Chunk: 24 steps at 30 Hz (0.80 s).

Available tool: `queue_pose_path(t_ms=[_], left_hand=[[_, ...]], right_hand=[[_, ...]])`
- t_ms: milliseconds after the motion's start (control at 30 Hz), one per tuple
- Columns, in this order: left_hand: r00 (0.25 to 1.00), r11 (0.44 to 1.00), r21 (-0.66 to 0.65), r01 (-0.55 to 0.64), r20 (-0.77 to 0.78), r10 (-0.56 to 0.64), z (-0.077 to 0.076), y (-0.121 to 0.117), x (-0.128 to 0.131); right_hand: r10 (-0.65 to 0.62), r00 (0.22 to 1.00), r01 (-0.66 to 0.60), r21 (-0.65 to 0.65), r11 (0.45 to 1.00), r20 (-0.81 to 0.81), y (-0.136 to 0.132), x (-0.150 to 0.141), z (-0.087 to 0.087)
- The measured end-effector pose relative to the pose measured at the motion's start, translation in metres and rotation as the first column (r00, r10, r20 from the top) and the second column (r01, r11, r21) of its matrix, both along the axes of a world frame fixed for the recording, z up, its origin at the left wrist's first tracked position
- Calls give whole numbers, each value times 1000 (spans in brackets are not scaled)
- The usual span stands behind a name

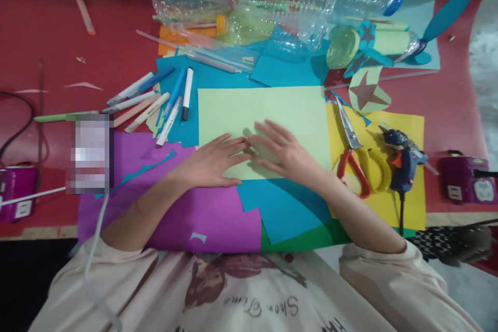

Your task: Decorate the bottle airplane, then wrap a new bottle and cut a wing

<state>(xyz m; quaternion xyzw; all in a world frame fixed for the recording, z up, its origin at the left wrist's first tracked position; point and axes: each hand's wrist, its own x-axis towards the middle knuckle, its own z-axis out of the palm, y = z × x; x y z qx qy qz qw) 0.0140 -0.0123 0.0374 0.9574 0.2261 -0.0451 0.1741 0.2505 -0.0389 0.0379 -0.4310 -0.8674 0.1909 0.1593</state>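
Note:
A pale green sheet of paper (260, 109) lies in front of me on top of blue sheets (295, 207). My left hand (218, 161) rests flat over its lower left part, fingers stretched toward the right. Over the middle of the same sheet is my right hand (278, 150), fingers spread and a little blurred. The fingertips of both hands come close together; whether they touch I cannot tell. Neither hand grips anything. To the right, scissors with red and yellow handles (352, 140) and a blue glue gun (402, 166) lie on a yellow sheet (414, 135).
Several markers (187, 93) lie to the left, above a purple sheet (218, 218). Clear plastic bottles (280, 10) line the back. A decorated bottle (392, 44) and a star cutout (369, 91) are at right. A phone (91, 153) with a cable sits left.

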Motion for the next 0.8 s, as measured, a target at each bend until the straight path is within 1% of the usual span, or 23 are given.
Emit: queue_pose_path(t_ms=[33, 100, 300, 500, 600, 700, 800], left_hand=[[1000, 1000, -6, -2, -1, 2, 1, 0, 0], [1000, 1000, -6, -1, -6, 1, 3, 1, 1], [1000, 1000, 10, -14, 1, 14, 3, 1, -1], [998, 999, 40, -21, 54, 18, 5, -1, -2], [995, 998, 41, -40, 87, 37, 8, -2, -4], [993, 999, 18, -39, 114, 36, 11, -3, -6], [989, 999, -25, -36, 141, 40, 12, -5, -5]], right_hand=[[81, 997, -81, -42, 996, -14, -4, -3, -2], [159, 987, -159, -81, 984, -14, -9, -4, -5], [178, 981, -170, -97, 981, 81, -10, 3, -11], [140, 988, -141, 3, 990, 70, -12, 2, -10], [148, 988, -150, 67, 986, 40, -13, 2, -7], [160, 987, -155, 147, 977, -20, -13, 2, -2], [153, 986, -136, 200, 970, -70, -12, 0, 3]])
